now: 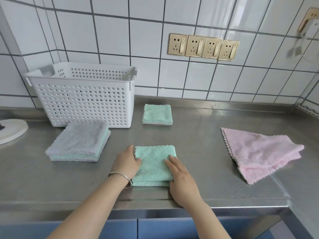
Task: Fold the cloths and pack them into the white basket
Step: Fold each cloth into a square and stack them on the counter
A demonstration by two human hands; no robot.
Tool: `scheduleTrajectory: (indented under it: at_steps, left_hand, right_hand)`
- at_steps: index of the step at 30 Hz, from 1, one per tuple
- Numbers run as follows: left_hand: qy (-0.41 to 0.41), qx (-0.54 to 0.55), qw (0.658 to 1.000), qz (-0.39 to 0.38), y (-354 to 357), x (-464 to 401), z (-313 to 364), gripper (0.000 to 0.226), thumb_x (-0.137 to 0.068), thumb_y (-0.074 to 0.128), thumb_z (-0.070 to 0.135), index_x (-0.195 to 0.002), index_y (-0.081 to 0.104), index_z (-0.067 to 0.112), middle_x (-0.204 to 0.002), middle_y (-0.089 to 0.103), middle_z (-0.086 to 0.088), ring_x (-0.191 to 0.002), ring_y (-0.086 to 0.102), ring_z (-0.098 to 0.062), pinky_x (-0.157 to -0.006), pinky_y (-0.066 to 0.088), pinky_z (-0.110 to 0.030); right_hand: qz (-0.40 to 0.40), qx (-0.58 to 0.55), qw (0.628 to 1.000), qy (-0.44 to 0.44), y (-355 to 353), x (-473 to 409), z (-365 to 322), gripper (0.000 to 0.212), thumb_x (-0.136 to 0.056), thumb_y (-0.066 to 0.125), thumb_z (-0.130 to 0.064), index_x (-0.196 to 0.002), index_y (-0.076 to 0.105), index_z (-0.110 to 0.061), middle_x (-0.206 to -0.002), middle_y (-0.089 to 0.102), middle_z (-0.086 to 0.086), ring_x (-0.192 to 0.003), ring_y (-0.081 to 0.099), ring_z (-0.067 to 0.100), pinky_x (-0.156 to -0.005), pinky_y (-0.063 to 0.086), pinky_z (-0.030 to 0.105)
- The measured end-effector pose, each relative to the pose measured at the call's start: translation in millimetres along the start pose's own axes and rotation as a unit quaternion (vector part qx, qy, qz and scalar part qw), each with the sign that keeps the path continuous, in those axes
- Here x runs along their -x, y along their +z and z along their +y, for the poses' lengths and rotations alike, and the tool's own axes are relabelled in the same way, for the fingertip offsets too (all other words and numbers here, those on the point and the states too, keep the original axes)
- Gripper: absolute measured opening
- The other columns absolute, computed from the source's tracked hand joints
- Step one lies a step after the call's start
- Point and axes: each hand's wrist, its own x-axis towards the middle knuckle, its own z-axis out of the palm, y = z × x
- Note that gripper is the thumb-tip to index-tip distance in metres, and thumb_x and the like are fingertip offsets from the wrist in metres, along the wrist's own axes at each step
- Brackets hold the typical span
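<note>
Head view, lower centre of the frame: a green cloth (154, 163), folded to a small square, is being pressed flat on the steel desk (207, 169). The left hand (126, 163) is laid open against the cloth's left edge, fingers together and lightly curled onto the fabric; a metal bangle (120, 177) is worn at the wrist. The right hand (179, 180) is laid flat on the cloth's right side, fingers extended and close together, with the thumb tucked at the near right corner. Nothing is pinched or lifted by either hand; both only rest on the cloth.

Mid frame, left: a stack of folded cloths (79, 144), grey on top with green layers beneath, is set just in front of the basket. Mid frame, right: a pink cloth (259, 152) lies loosely doubled and crumpled, not yet folded square. Further back, centre: a second small folded green cloth (157, 114) lies just right of the basket.

Upper left: the white basket (82, 95) stands against the tiled wall; no cloth is visible through its perforations or above its rim, though its floor cannot be seen.

Judgement: folding is mostly done, with one cloth being finished and the pink one left. Packing appears not to have begun.
</note>
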Motion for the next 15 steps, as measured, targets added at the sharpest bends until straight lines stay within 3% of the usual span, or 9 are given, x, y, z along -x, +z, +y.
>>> scheduleTrajectory:
  at_steps: [2,5,7,9,12,13,15]
  left_hand:
    - [0.006,-0.014,1.000,0.009,0,1,0,0.049,-0.088,0.050,0.023,-0.134,0.037,0.010,-0.107,0.065,-0.010,-0.099,0.060,-0.032,-0.081,0.050,-0.036]
    - [0.014,-0.054,0.998,0.014,-2,5,1,0.048,-0.089,0.048,0.028,-0.135,0.038,0.016,-0.121,0.059,-0.008,-0.110,0.056,-0.030,-0.086,0.046,-0.036]
    - [0.001,-0.073,0.997,0.023,-4,8,-2,0.037,-0.087,0.048,0.040,-0.119,0.049,0.021,-0.119,0.056,-0.006,-0.109,0.054,-0.029,-0.087,0.047,-0.036]
    - [-0.031,-0.070,0.997,0.017,-9,10,-6,0.039,-0.083,0.047,0.055,-0.102,0.059,0.024,-0.116,0.054,-0.005,-0.111,0.050,-0.027,-0.091,0.045,-0.036]
    - [-0.034,-0.150,0.988,-0.025,-11,15,-7,0.054,-0.076,0.041,0.069,-0.094,0.065,0.024,-0.116,0.050,-0.004,-0.114,0.042,-0.027,-0.093,0.042,-0.036]
    - [-0.032,-0.168,0.985,-0.030,-9,17,-6,0.057,-0.075,0.042,0.070,-0.098,0.065,0.023,-0.117,0.050,-0.004,-0.114,0.040,-0.026,-0.092,0.041,-0.036]
    - [-0.027,-0.179,0.983,-0.025,-7,16,-2,0.062,-0.075,0.044,0.070,-0.103,0.065,0.019,-0.120,0.049,-0.004,-0.114,0.040,-0.026,-0.093,0.042,-0.036]
  right_hand:
    - [-0.011,-0.003,1.000,-0.009,-1,0,1,0.068,-0.084,0.037,0.000,-0.146,0.026,-0.026,-0.156,0.009,-0.011,-0.144,0.008,0.005,-0.106,0.005,0.007]
    - [-0.033,-0.010,0.999,-0.011,-4,3,0,0.065,-0.082,0.032,-0.011,-0.145,0.027,-0.026,-0.157,0.009,-0.010,-0.145,0.005,0.007,-0.113,0.008,0.016]
    - [-0.084,-0.021,0.996,0.001,-13,4,0,0.064,-0.084,0.038,-0.013,-0.146,0.026,-0.025,-0.157,0.006,-0.010,-0.145,0.001,0.007,-0.116,0.008,0.022]
    - [-0.123,-0.084,0.988,0.032,-26,2,1,0.064,-0.084,0.049,-0.014,-0.145,0.031,-0.023,-0.156,0.010,-0.012,-0.144,0.003,0.006,-0.116,0.008,0.022]
    - [-0.050,-0.217,0.966,0.133,-35,-3,-1,0.041,-0.087,0.055,-0.022,-0.128,0.053,-0.022,-0.142,0.043,-0.009,-0.131,0.038,0.010,-0.100,0.033,0.021]
    - [-0.002,-0.191,0.967,0.168,-34,-4,-2,0.033,-0.088,0.054,-0.026,-0.120,0.057,-0.022,-0.131,0.053,-0.007,-0.119,0.048,0.011,-0.090,0.038,0.022]
    - [0.031,-0.046,0.974,0.218,-30,-9,-4,0.030,-0.087,0.050,-0.036,-0.111,0.058,-0.020,-0.114,0.057,-0.004,-0.106,0.050,0.015,-0.081,0.041,0.026]
